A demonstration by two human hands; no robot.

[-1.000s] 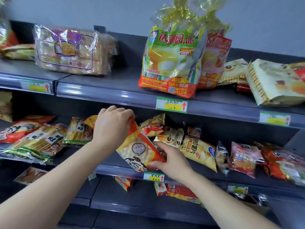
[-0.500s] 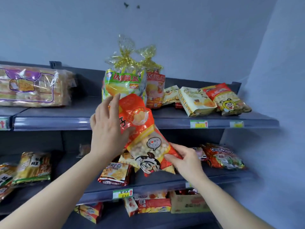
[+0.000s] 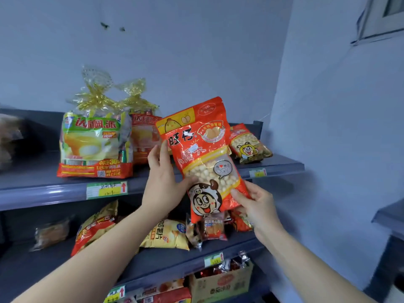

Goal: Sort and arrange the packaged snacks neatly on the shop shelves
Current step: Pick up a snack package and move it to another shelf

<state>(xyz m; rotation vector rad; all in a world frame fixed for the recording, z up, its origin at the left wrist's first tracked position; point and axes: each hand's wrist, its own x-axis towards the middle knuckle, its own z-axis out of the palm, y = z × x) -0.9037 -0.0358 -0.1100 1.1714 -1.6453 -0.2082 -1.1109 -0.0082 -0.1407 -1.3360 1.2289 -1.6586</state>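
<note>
I hold a tall orange-red snack bag [image 3: 202, 154] with a cartoon face and small pale balls showing through its window. It stands upright in the air in front of the top shelf [image 3: 43, 184]. My left hand [image 3: 162, 182] grips its left edge, thumb across the front. My right hand [image 3: 254, 204] pinches its lower right corner. Behind it on the top shelf stand a green-yellow cake bag [image 3: 94, 141] and an orange cake bag [image 3: 142, 136], both tied with gold ribbon. A smaller bee-print snack bag [image 3: 249, 145] lies to the right.
The middle shelf [image 3: 166, 259] carries a red-yellow bag [image 3: 94, 226], a yellow chip bag [image 3: 166, 235] and small wrapped cakes [image 3: 213, 228]. A cardboard box [image 3: 220, 285] sits on the lowest shelf. A wall [image 3: 328, 149] closes the right side, with another shelf edge [image 3: 389, 215] beyond.
Both hands lifted the orange-red bag from the middle shelf up to the top shelf level and turned it upright. My view swung up and to the right.
</note>
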